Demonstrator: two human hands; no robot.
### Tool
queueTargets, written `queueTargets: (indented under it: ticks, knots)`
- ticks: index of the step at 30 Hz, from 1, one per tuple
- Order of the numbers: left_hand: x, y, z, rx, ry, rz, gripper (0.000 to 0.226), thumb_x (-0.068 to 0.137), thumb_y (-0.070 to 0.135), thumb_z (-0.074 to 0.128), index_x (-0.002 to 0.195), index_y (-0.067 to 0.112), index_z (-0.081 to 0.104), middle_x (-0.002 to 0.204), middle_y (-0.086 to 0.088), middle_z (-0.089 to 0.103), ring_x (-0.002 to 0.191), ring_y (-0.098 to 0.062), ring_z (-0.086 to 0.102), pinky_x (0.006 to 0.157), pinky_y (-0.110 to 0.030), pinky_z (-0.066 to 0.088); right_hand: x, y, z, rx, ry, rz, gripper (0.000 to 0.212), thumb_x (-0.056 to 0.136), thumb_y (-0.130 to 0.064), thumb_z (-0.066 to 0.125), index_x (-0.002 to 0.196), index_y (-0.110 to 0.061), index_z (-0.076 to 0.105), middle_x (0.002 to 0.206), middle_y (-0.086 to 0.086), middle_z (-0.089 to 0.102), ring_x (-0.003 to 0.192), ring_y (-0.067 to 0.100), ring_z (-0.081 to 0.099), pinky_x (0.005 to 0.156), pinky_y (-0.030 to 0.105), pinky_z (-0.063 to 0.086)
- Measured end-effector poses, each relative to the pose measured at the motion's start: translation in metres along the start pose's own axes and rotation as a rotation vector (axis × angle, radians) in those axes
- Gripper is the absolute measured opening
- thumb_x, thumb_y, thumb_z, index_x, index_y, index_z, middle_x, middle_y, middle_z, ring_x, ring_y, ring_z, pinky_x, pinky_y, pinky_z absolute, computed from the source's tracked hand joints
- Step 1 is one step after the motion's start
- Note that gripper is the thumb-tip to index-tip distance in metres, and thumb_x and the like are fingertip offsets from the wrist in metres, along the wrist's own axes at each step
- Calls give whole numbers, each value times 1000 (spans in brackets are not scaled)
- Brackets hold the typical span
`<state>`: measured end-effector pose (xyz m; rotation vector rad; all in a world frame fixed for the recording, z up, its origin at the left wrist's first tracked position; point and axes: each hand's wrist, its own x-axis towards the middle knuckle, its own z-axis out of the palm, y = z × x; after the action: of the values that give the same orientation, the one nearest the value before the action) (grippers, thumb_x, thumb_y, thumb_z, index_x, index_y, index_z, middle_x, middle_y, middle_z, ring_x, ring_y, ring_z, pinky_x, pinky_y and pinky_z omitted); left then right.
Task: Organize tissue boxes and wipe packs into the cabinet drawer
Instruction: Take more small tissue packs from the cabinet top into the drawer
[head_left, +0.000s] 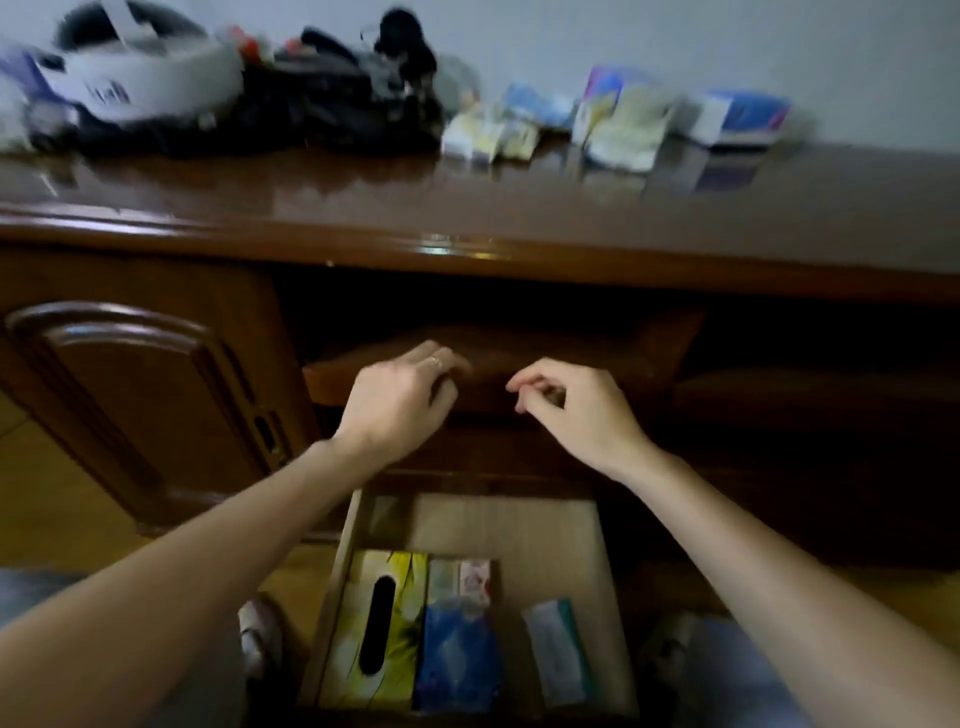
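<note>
Two hands reach out, the left hand (402, 400) and the right hand (576, 410), with one ring (435, 361) on the left. One drawer (618, 597) stands open below them. In it I count four things: one yellow tissue box (376, 629), one blue pack (457, 654), one small pink-and-white pack (470, 577) behind it, and one pale teal-edged pack (558, 652) apart to the right. One cabinet door (140, 405) shows at the left. Up on the table (467, 208) sit one white headset (140, 78), one black bag (337, 104), one blue-and-white box (743, 119) at far right, and a blurred cluster of packs (561, 124), perhaps five, too smeared to count surely.
</note>
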<state>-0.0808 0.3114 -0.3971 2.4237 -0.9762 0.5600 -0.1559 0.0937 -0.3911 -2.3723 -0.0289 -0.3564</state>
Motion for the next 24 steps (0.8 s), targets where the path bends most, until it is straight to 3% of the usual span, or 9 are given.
queueTargets:
  ticks: [2,5,10,12,15,19,21,22,24]
  knots:
    - [33,21,-33,-2,110,89,20,94,22,57,109,26,70,107,8,69,73,-14,66,59,-28,51,9,-30,-41,-16,157,-135,15,93,-35,55,98,-39,69,78,-25,71,66,3,67,59,22,54]
    - [83,42,-66,59,193,186,18,92,21,58,104,23,71,101,6,69,81,-18,67,58,-31,52,35,-56,-89,-105,326,-190,13,91,-34,56,93,-40,67,76,-26,70,66,1,65,59,22,50]
    - [162,40,-79,116,263,103,19,92,23,59,106,22,72,103,1,69,97,-23,65,62,-33,50,97,-51,-133,-261,260,28,19,90,-40,58,108,-44,63,96,-26,62,95,1,63,74,30,52]
    - [195,26,-74,120,211,-19,27,91,25,58,116,22,68,115,-3,65,108,-26,60,70,-36,50,122,-44,-138,-322,213,67,29,90,-41,60,119,-44,58,104,-20,56,104,8,61,74,30,47]
    - [235,2,-61,157,22,-153,50,89,29,58,138,24,53,140,-9,50,129,-31,44,98,-47,45,165,-32,-138,-402,179,108,47,88,-41,62,133,-39,50,134,-6,51,125,18,50,86,38,48]
    - [276,-20,-34,207,-150,-180,71,92,44,58,155,27,32,162,-11,25,148,-33,24,118,-51,27,224,-23,-139,-583,247,118,70,87,-41,65,148,-38,31,162,6,19,148,32,20,109,52,35]
    - [290,-27,-17,227,-212,-187,72,95,49,53,158,27,25,165,-10,20,151,-33,19,122,-50,21,249,-12,-141,-620,216,227,75,90,-44,62,153,-39,21,166,6,3,152,36,7,113,59,27]
    - [294,-31,-10,226,-211,-193,70,96,49,50,158,25,27,164,-11,24,150,-32,22,121,-49,22,259,-4,-141,-609,167,297,72,93,-46,58,153,-38,21,166,7,8,151,36,10,112,61,28]
    - [299,-37,-1,237,-151,-198,62,97,46,46,152,20,38,155,-11,39,142,-32,35,114,-49,33,271,9,-139,-610,88,381,54,97,-49,48,147,-31,36,155,10,34,143,35,30,107,56,38]
